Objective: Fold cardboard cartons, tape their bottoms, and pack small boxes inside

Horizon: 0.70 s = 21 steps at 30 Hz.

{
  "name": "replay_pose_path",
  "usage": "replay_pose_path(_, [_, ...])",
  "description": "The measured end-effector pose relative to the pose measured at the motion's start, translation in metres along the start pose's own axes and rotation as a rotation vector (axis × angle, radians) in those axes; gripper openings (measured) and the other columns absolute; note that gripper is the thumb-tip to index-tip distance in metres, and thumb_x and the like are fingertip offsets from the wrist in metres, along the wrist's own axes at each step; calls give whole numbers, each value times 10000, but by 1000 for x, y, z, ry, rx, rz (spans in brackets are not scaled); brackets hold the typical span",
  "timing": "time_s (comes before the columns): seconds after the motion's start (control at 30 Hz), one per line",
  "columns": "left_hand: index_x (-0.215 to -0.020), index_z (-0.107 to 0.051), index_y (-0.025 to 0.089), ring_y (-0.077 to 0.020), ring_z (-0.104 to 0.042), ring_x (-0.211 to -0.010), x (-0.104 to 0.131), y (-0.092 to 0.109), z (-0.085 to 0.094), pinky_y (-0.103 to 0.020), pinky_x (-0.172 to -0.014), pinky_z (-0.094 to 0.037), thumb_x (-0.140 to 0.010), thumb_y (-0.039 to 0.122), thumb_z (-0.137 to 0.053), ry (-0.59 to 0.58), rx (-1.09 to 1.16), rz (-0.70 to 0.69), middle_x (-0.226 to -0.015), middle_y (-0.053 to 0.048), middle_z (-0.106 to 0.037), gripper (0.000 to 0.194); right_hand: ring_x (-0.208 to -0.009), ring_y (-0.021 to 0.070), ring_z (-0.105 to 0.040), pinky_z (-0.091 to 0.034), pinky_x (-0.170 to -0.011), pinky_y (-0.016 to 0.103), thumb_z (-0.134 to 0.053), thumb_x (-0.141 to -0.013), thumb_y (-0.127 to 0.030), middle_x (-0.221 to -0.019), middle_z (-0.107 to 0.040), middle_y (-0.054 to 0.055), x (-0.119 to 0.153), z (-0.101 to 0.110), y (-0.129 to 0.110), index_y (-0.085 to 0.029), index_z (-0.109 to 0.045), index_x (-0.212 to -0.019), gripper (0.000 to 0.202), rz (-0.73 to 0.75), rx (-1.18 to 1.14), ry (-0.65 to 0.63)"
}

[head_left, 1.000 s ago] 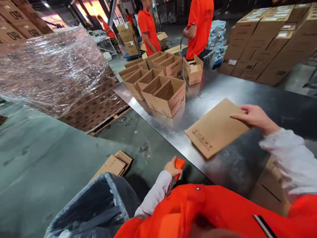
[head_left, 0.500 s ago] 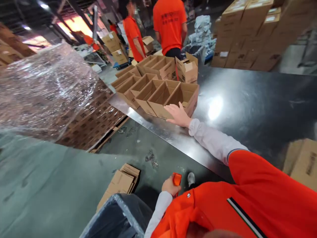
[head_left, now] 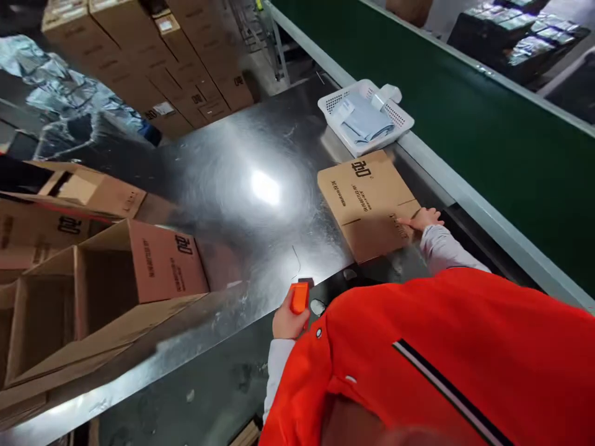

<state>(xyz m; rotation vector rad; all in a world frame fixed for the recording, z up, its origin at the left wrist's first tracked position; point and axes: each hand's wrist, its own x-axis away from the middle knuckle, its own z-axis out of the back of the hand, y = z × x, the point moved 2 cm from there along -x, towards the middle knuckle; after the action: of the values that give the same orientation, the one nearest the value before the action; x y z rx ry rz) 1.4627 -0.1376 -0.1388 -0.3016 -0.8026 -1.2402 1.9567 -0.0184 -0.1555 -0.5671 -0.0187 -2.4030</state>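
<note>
Flat carton (head_left: pixel 365 207): likely light, stiff, best held by edges; right hand (head_left: pixel 424 219) touching it, grip unclear; left hand (head_left: pixel 288 321) grasping orange tool (head_left: pixel 300 297).

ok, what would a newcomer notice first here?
The vivid shirt filling the lower right, then the orange tool in the left grip by the table edge. Next, the flat carton right of centre, with the right grip at its near right corner. Beyond that, the wide green belt slanting across the upper right.
</note>
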Motion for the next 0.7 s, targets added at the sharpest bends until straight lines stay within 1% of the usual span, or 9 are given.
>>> replay_pose_path(0.1, [-1648, -466, 243, -277, -699, -1312, -8, 66, 15, -302, -1078, -543, -912, 313, -722, 32, -31, -67, -1445, -82, -717, 783, -1439, 459, -418, -428, -1121, 587, -803, -789, -753, -1493, -428, 422, -9, -7, 0, 21, -543, -1436, 1043, -8, 3, 74])
replay_pose_path(0.2, [-1621, -513, 272, -283, -715, -1275, -13, 113, 27, -313, -1058, -549, -895, 318, -742, 52, -45, -121, -1382, -76, -749, 762, -1403, 497, -495, -470, -1132, 575, -883, -731, -623, -1438, -497, 418, -8, -10, 3, 46, -510, -1449, 1050, 7, -55, 93])
replay_pose_path(0.27, [-1604, -542, 277, -290, -718, -1259, -16, 130, 39, -326, -1050, -548, -891, 391, -768, 81, -57, -119, -1349, -87, -762, 757, -1350, 497, -571, -514, -1119, 557, -842, -723, -624, -1407, -555, 384, -6, -6, 9, -23, -532, -1457, 998, 106, -138, 12])
replay_pose_path(0.33, [-1580, -575, 261, -302, -715, -1255, -17, 140, 57, -339, -1040, -546, -884, 505, -783, 140, -56, -110, -1349, -106, -759, 766, -1289, 502, -624, -558, -1069, 566, -753, -722, -696, -1343, -626, 327, -5, 1, 8, -158, -607, -1412, 887, 266, -162, -81])
replay_pose_path(0.43, [-1507, -646, 243, -293, -727, -1211, -15, 149, 101, -331, -992, -546, -929, 653, -688, 290, -16, -157, -1311, -109, -774, 710, -1195, 521, -661, -578, -959, 651, -568, -776, -785, -1119, -705, 253, 13, 12, -26, -350, -741, -1170, 612, 596, -66, -130])
replay_pose_path(0.5, [-1447, -690, 238, -267, -749, -1129, -10, 153, 137, -313, -943, -546, -989, 696, -566, 393, -31, -200, -1216, -95, -802, 659, -1264, 485, -640, -561, -1022, 658, -511, -836, -724, -1182, -707, 225, 51, 17, -66, -361, -773, -1165, 555, 966, -2, -176])
replay_pose_path(0.6, [-1378, -735, 215, -254, -749, -1108, 1, 157, 183, -305, -940, -538, -1034, 680, -473, 493, -98, -203, -1152, -93, -807, 635, -1427, 438, -540, -478, -1172, 617, -638, -813, -525, -1494, -596, 188, 138, 22, -120, -260, -640, -1517, 752, 1555, 199, -391])
replay_pose_path(0.67, [-1314, -771, 179, -279, -735, -1156, 11, 153, 202, -319, -975, -533, -1010, 611, -554, 527, -113, -170, -1173, -119, -797, 571, -1385, 399, -582, -489, -1165, 548, -674, -801, -383, -1518, -585, 189, 191, 24, -149, -216, -490, -1653, 888, 1761, 387, -607])
replay_pose_path(0.7, [-1276, -789, 161, -296, -732, -1166, 16, 148, 208, -329, -985, -534, -980, 546, -618, 516, -140, -151, -1178, -135, -793, 515, -1329, 370, -625, -512, -1136, 496, -671, -812, -334, -1480, -620, 180, 212, 25, -164, -206, -485, -1656, 874, 1811, 460, -714])
